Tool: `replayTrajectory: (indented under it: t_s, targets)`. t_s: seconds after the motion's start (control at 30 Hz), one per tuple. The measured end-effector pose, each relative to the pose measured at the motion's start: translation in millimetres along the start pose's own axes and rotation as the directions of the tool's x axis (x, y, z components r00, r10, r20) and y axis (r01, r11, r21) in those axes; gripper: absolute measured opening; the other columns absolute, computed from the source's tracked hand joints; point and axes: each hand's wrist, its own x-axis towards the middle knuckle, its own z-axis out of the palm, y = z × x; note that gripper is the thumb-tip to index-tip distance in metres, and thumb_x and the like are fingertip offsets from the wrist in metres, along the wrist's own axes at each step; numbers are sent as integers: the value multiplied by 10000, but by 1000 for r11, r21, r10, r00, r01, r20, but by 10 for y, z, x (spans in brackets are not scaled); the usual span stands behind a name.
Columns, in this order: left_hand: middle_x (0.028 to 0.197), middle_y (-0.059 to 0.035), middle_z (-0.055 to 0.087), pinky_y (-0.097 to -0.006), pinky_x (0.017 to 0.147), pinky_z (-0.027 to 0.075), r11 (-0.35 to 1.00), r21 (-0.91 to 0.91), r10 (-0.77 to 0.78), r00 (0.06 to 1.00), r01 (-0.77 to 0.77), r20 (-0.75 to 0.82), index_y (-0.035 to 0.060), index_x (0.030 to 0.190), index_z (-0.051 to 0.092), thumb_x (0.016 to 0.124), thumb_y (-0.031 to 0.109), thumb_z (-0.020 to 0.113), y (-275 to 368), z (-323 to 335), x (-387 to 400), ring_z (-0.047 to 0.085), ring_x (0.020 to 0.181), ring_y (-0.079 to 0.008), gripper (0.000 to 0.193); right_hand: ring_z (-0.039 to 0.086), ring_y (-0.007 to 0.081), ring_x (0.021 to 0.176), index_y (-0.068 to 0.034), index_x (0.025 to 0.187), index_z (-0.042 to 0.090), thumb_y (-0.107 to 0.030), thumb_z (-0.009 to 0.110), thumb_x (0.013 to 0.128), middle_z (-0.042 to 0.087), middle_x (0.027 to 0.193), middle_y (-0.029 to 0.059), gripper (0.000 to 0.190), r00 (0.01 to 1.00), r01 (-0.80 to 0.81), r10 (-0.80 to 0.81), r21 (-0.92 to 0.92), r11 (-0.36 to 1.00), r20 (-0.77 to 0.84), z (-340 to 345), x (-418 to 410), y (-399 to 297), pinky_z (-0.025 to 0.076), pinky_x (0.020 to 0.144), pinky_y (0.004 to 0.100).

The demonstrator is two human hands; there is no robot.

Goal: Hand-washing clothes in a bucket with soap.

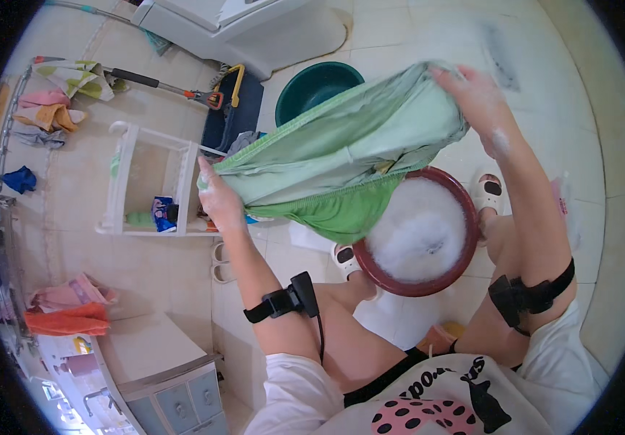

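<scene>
A green cloth garment with elastic edging [339,147] is stretched out between both hands above the floor. My left hand [220,198] grips its left end, the thumb up along the edge. The other end is held by my right hand [473,100], with suds on the fingers and wrist. Below the cloth stands a dark red basin [471,239] filled with white foam [416,228]; the garment's lower fold hangs over the basin's left rim. Behind the cloth is a dark green basin [312,81], partly hidden by it.
A white plastic shelf [182,179] with packages stands at the left, near a dark blue mop bucket [233,109]. At the top is a white toilet [269,32]. My feet in white clogs [489,193] flank the red basin. A cabinet [182,402] stands lower left.
</scene>
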Motion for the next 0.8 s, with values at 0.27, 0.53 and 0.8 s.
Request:
replayTrajectory:
  t_s: [0.27,0.53,0.8]
  targets:
    - [1142,-81,475,-371,882,374,-384,-842,290,915,378,279,70,1160,419,871,423,326,678,-16,-511,452,1047,-243,465,481,169,1007,-39,1102,478,-281,410,867,532,1059,79,344,814,-444,-448,893,-71,369,246,-215,-139,346,902,305]
    - [1137,-74,480,-371,943,305,-592,-370,464,678,716,570,97,1170,418,871,438,298,1556,298,-1172,424,1089,-218,469,493,319,890,-23,967,523,-340,575,747,525,902,177,390,494,865,-865,46,499,91,801,-421,-326,374,820,390]
    - [1212,-84,437,-381,960,282,-647,-330,662,721,687,205,80,1199,395,857,507,250,1317,220,-733,391,1131,-225,566,454,347,948,-30,951,517,-335,606,700,501,867,161,405,889,333,-440,473,815,131,665,-519,-233,361,864,384]
